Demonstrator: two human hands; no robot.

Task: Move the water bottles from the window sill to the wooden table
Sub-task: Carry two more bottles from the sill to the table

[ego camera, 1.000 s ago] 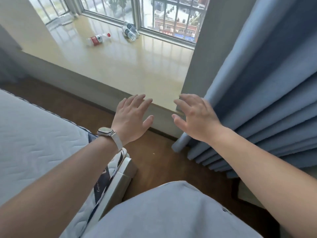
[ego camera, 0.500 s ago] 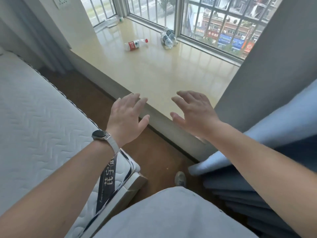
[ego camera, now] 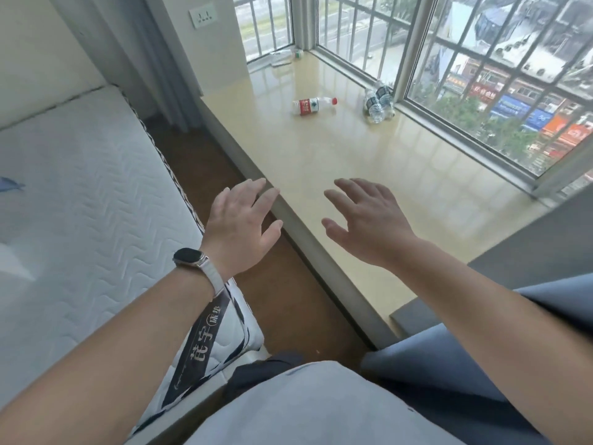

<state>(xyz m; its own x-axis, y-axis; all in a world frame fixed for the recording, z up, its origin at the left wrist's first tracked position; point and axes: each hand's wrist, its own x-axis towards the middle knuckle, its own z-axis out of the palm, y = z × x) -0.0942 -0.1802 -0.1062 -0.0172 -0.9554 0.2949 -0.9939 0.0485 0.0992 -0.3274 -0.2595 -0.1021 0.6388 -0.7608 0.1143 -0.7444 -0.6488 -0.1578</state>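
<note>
Shiny yellow stone makes the window sill [ego camera: 369, 175] look slippery. The red-label bottle [ego camera: 313, 106] lies on its side out in the middle of the sill, and two blue-label bottles [ego camera: 378, 102] lie close by it, touching the window frame. Another bottle [ego camera: 287, 55] lies in the far corner of the sill. The left hand [ego camera: 242, 224] and right hand [ego camera: 369, 221] float over the sill's near edge, fingers spread wide, holding nothing. A lying bottle could roll away if bumped. The bottles are far from that edge, so reaching could be wobbly.
</note>
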